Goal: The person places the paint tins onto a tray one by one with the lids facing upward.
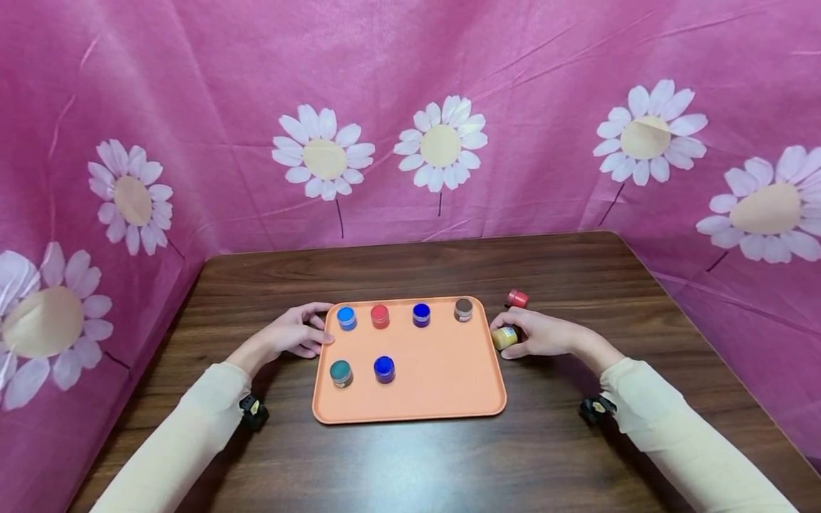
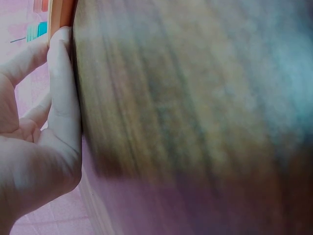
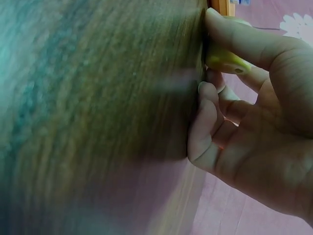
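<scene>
My right hand [image 1: 541, 335] pinches a small yellow paint jar [image 1: 504, 338] between thumb and fingers, just off the tray's right edge. The jar lies on its side. In the right wrist view the yellow jar [image 3: 227, 61] is partly covered by the thumb. My left hand [image 1: 298, 333] touches the left rim of the orange tray [image 1: 436, 392]. Its fingers look mostly straight against the edge in the left wrist view. On the tray's back row stand jars of light blue [image 1: 346, 318], red [image 1: 380, 316], dark blue [image 1: 421, 315] and brown [image 1: 463, 309] paint.
Nearer the front of the tray stand a green jar [image 1: 341, 373] and another dark blue jar [image 1: 384, 369]. A red jar [image 1: 517, 298] lies tipped on the wooden table [image 1: 410, 463], behind my right hand. Pink cloth [image 1: 385, 57] with daisies surrounds the table's back and sides.
</scene>
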A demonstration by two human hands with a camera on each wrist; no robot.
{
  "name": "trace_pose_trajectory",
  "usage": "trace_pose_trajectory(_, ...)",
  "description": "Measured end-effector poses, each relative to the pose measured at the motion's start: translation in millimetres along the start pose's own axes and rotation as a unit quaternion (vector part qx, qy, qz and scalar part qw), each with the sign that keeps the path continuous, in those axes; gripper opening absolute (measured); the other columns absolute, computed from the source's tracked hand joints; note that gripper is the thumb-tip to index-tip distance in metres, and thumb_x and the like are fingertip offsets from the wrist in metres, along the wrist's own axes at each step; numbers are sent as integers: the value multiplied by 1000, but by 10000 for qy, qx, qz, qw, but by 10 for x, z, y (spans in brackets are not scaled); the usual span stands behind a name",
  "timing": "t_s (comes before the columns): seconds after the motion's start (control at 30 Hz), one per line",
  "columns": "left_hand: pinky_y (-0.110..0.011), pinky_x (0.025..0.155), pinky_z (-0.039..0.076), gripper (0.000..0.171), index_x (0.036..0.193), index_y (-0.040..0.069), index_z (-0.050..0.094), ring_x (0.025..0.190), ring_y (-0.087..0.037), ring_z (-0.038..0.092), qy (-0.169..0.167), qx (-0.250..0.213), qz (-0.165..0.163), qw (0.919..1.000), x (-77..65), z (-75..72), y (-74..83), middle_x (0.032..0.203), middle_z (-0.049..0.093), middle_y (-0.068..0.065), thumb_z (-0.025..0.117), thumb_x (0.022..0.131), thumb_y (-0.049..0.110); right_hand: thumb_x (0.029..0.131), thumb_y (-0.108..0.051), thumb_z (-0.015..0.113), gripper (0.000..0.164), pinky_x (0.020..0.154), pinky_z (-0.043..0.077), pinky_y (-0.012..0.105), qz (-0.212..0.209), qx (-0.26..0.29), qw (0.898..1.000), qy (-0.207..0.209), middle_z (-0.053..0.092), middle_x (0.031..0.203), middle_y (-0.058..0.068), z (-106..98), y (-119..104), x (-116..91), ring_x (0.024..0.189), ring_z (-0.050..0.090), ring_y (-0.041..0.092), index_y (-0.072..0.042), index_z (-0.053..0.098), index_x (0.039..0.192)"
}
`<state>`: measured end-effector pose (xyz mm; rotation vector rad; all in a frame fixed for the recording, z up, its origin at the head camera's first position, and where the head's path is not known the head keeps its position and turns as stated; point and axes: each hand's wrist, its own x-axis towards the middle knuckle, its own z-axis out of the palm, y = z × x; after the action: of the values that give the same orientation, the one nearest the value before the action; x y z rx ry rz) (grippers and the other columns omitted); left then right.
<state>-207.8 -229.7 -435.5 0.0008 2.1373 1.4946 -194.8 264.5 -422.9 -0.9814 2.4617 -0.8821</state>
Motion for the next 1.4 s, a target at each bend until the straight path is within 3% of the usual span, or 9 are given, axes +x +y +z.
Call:
trace_pose_trajectory(0.53, -29, 59, 59, 80, 153, 13, 40, 68, -16, 67, 23, 15, -40, 10000, -22, 1, 7, 115, 51, -15, 82, 85, 11, 93, -21, 77, 36, 61, 46, 23, 251, 746, 9964, -305, 63, 92, -1, -102, -101, -70, 69, 54, 10, -5, 63, 122)
trace_pose_trajectory(0.8, -29, 59, 59, 81, 154, 12, 39, 69, -16, 67, 37, 43, -31, 10000, -29, 2, 9, 116, 50, -15, 82, 86, 11, 95, -20, 74, 41, 76, 54, 25, 207, 1200, 9914, -476, 66, 105, 7, -148, -273, -44, 86, 66, 17, -2, 59, 129)
trace_pose_trajectory(0.93, -29, 59, 59, 80, 154, 12, 39, 69, -16, 67, 25, 56, -25, 10000, -28, 2, 10, 116, 51, -15, 81, 86, 11, 95, -22, 74, 42, 80, 54, 27, 206, 1152, 9919, -486, 65, 106, 6, -149, -356, -24, 90, 67, 18, -2, 59, 128)
trace_pose_trajectory(1.17, -28, 58, 59, 80, 154, 12, 40, 68, -15, 66, 15, 7, -11, 10000, -19, 0, 2, 115, 51, -14, 82, 86, 11, 94, -26, 76, 40, 74, 52, 27, 201, 978, 9939, -465, 62, 99, 1, -116, -445, 53, 82, 63, 16, -9, 61, 127)
trace_pose_trajectory(1.4, -29, 59, 59, 80, 153, 12, 40, 69, -16, 67, 1, 24, -13, 10000, -16, 3, 2, 115, 50, -14, 82, 86, 12, 93, -30, 76, 47, 81, 53, 29, 129, 821, 9953, -506, 63, 103, -2, -85, -524, 172, 91, 63, 19, -7, 61, 131)
